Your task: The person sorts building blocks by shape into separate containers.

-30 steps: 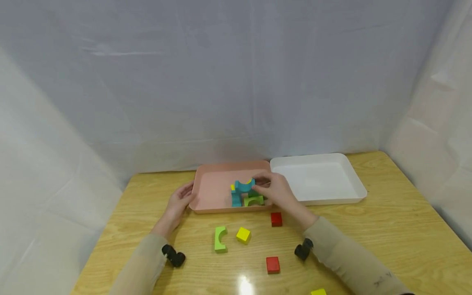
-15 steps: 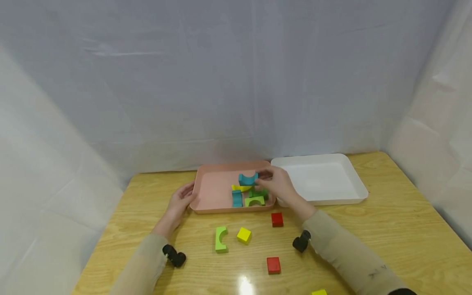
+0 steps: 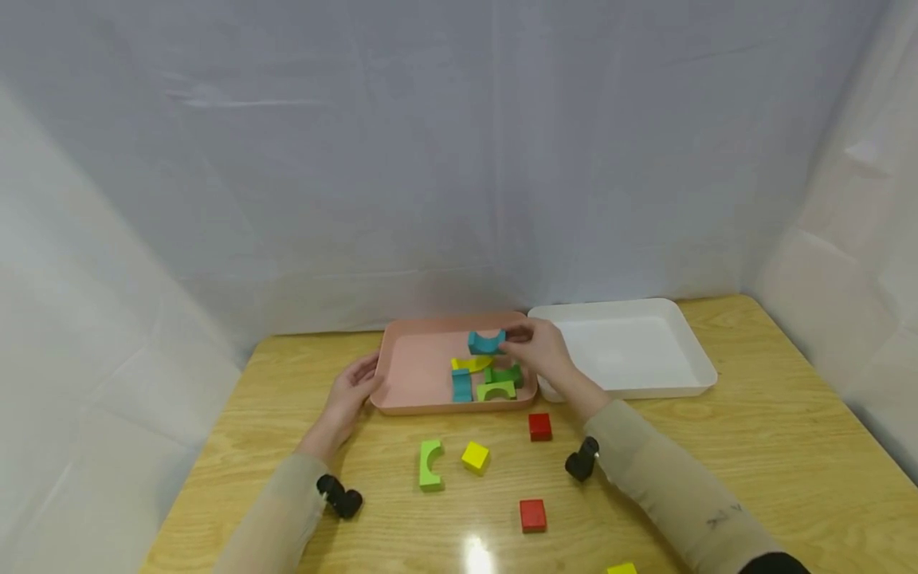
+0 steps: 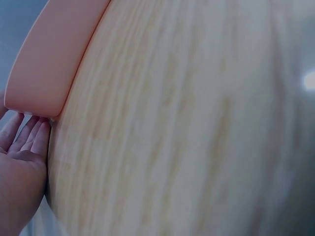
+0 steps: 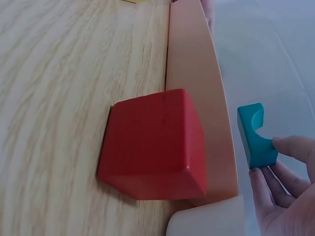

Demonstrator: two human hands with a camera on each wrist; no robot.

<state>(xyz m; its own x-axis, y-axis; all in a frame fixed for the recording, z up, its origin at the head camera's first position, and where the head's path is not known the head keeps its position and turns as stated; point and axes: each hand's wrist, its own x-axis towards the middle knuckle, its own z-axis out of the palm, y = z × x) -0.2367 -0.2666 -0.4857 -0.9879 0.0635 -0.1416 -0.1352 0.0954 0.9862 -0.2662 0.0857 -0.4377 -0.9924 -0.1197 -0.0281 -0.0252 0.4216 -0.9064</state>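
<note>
My right hand pinches a blue arch block by its right end, raised over the pink tray. Its notch faces up in the head view; the right wrist view shows thumb and fingers on this block. Below it in the tray lie a yellow curved block, another blue block, a green arch block and a light green arch block. My left hand rests against the tray's left side, fingers fairly straight, touching its edge in the left wrist view.
A white tray adjoins the pink one on the right. On the wooden table in front lie a light green arch block, a yellow cube, two red blocks, and a yellow block at the bottom edge. Sheeting hangs behind.
My right hand has lifted the blue arch block up, back and slightly right, away from the other blocks, uncovering the yellow and green ones. The left hand has stayed at the tray.
</note>
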